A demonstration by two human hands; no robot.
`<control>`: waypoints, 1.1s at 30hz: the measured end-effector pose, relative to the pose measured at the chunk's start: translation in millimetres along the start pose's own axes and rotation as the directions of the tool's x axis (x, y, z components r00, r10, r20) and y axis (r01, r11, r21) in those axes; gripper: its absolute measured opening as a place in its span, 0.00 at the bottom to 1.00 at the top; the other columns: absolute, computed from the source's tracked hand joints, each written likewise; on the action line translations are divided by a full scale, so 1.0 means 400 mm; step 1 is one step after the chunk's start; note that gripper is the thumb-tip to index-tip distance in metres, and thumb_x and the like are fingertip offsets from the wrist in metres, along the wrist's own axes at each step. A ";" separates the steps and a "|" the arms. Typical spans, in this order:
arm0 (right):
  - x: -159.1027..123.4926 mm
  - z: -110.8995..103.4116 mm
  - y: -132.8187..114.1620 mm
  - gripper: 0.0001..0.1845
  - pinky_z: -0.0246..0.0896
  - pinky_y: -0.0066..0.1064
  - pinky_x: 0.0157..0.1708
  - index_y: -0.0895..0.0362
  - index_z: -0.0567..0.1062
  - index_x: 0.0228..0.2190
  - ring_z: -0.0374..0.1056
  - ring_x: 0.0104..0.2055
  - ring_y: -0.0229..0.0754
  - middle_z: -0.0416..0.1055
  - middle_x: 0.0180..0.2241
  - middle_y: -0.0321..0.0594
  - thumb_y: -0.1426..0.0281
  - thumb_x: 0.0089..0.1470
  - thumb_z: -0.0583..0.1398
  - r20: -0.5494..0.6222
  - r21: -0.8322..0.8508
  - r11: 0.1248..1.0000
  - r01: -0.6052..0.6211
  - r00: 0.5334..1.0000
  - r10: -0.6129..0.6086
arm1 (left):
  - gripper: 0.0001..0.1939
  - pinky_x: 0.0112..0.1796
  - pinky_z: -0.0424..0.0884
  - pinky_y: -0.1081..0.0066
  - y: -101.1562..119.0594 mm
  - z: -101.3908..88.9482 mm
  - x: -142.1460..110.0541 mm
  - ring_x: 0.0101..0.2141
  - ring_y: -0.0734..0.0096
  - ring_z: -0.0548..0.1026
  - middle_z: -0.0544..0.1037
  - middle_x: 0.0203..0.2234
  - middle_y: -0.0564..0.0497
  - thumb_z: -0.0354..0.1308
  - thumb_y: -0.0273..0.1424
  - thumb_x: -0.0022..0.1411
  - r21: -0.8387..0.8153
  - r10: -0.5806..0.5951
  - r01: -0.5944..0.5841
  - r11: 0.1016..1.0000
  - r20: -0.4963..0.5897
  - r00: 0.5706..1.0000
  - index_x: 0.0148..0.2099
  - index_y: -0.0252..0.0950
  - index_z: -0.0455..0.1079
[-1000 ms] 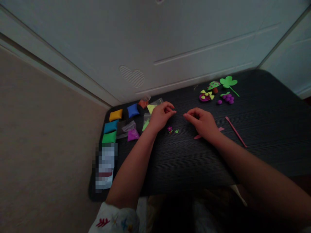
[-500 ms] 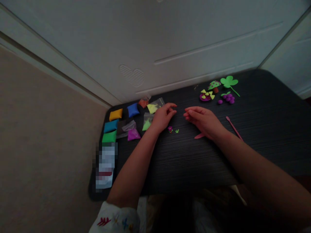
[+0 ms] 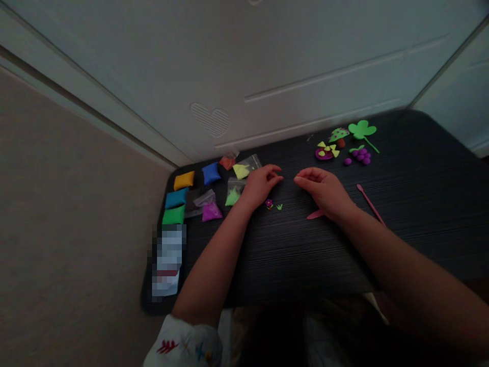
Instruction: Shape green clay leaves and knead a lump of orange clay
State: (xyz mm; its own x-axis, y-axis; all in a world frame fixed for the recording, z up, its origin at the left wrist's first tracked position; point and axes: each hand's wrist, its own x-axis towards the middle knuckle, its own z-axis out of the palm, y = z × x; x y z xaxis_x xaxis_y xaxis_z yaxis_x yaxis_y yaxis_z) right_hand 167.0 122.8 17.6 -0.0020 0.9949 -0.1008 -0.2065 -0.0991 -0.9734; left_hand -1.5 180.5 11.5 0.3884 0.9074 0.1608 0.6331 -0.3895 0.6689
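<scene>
Above the dark table (image 3: 275, 255), my left hand (image 3: 262, 186) is open, thumb and fingers apart, beside the bags of light green clay (image 3: 233, 197) and pale yellow clay (image 3: 241, 171). My right hand (image 3: 321, 188) faces it across a small gap, thumb and fingertips pinched together; whatever they hold, if anything, is too small to make out. Between and below the hands lie a tiny purple clay flower (image 3: 269, 203) and a small green clay sprig (image 3: 279, 207). A pink modelling tool (image 3: 315, 214) pokes out from beneath my right hand.
Back right are a green clay clover (image 3: 362, 130), a spotted green mushroom (image 3: 339, 135), a purple dish with yellow pieces (image 3: 324, 154) and purple grapes (image 3: 361, 156). A second pink tool (image 3: 371, 205) lies right. Clay packets (image 3: 184, 180) and a blurred-out sheet (image 3: 168, 262) are left; a white panel stands behind.
My right thumb and fingertips have come together into a pinch. My left hand stays nearly in place, fingers still apart. The whole view has shifted slightly.
</scene>
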 end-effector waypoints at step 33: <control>-0.006 -0.011 0.007 0.11 0.59 0.34 0.36 0.54 0.71 0.35 0.66 0.34 0.39 0.70 0.33 0.37 0.73 0.47 0.54 -0.016 -0.452 0.869 0.203 0.972 -0.235 | 0.10 0.40 0.67 0.69 -0.003 -0.040 -0.026 0.36 0.72 0.72 0.76 0.35 0.50 0.50 0.32 0.59 0.189 0.094 -0.083 0.978 -0.047 0.994 0.41 0.36 0.70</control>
State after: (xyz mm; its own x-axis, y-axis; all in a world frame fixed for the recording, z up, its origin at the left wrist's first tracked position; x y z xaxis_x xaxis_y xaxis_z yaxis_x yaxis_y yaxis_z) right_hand 170.8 119.9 14.1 0.0621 0.9898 0.1280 0.2621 0.1076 -0.9590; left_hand -17.0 174.1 20.7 0.4140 0.8732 0.2572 0.7135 -0.4867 0.5040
